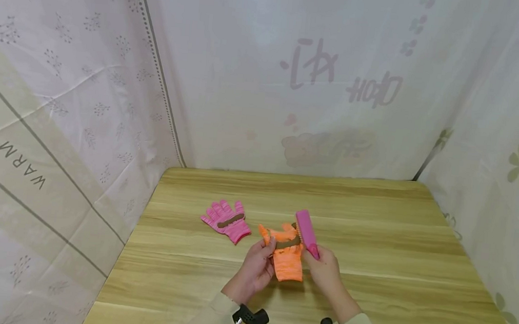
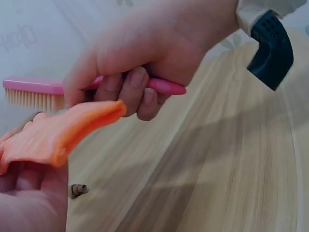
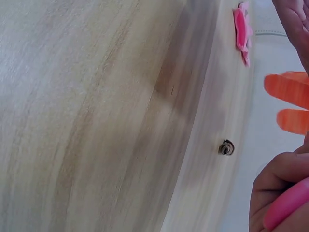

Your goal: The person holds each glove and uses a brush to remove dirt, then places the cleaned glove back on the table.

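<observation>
My left hand [image 1: 257, 267] holds an orange knit glove [image 1: 288, 267] with a brown band, thumb on top and fingers beneath. The glove is up off the table, its cuff toward me. My right hand [image 1: 324, 270] grips the handle of a pink brush [image 1: 306, 232]. In the left wrist view the pale bristles [image 2: 34, 99] face down beside the glove; whether they touch it I cannot tell. To the left, a pink knit glove [image 1: 225, 221] with a brown band lies flat, fingers pointing away.
A small brown coiled object [image 3: 226, 147] sits on the wooden table [image 1: 375, 218], beneath the raised glove. Patterned fabric [image 1: 248, 78] hangs at the back and on both sides. Black wrist cameras [image 1: 251, 317] are worn at both cuffs.
</observation>
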{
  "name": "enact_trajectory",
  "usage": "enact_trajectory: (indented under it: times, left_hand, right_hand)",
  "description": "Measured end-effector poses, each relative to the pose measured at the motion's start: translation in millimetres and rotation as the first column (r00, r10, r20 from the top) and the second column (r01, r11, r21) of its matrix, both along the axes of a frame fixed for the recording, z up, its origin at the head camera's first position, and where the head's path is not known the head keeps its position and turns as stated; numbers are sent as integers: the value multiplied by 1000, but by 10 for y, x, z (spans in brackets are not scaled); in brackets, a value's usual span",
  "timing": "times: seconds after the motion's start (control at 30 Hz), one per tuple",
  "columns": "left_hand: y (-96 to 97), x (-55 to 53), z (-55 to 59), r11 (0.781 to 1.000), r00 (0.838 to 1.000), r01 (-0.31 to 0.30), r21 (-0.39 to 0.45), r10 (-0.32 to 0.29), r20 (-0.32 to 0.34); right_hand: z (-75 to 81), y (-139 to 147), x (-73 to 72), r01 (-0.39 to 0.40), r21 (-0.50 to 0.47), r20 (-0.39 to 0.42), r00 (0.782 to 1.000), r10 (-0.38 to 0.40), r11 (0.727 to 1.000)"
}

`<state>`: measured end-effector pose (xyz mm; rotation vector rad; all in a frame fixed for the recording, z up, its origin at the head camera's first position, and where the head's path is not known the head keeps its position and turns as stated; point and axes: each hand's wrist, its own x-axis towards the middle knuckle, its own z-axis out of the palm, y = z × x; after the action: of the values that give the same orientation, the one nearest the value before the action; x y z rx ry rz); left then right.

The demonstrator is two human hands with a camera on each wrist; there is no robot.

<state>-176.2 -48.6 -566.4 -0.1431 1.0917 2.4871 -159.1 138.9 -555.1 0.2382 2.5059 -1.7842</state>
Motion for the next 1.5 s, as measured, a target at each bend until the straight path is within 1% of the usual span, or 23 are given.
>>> enact_trajectory:
  times: [0.1,0.27,0.33,0.47,0.57,0.7,0.8,0.93,1.0,1.17,1.23,1.37,1.5]
  left_hand:
    - [-14,-9,7,1000,1000,7,16,-7,-18]
    - [-26,-3,9,997,998,53,56,-52,-19]
    - [-22,-4,16,993,998,65,95,-63,-18]
    - [-7,-19,50,988,998,60,142,-57,-24]
    - [-2,-29,79,991,999,41,127,-41,-2]
    - [-20,-46,95,997,999,26,75,-27,18]
    - [-48,-66,91,998,999,14,62,-16,33]
    - [-79,-91,101,997,998,-7,79,2,66]
    - [-84,-97,115,996,997,0,91,-7,74]
    - [-88,-90,130,991,995,55,121,-64,71]
    - [-90,-87,133,992,995,67,111,-75,65]
    - [-98,-86,137,993,995,69,99,-75,63]
    - [-95,-87,125,989,991,90,121,-101,85]
  right_hand:
    - [-4,10,-3,6,0,1,1000,-6,1000]
    - [-17,4,11,0,18,16,1000,0,1000]
    - [-23,-1,19,-13,29,17,1000,13,999]
    - [-46,-10,9,-38,55,9,999,38,998]
    - [-60,1,0,-49,84,12,999,48,995]
    - [-60,33,4,-56,107,30,998,53,993]
    - [-37,43,11,-60,105,36,998,57,993]
    - [20,23,21,-84,108,14,996,83,991]
    - [52,-6,23,-113,103,6,994,113,988]
    - [97,-111,34,-162,88,1,987,163,983]
    - [118,-139,37,-166,90,0,986,166,982]
    - [160,-161,41,-176,104,22,984,175,979]
    - [183,-165,37,-191,139,34,982,188,972]
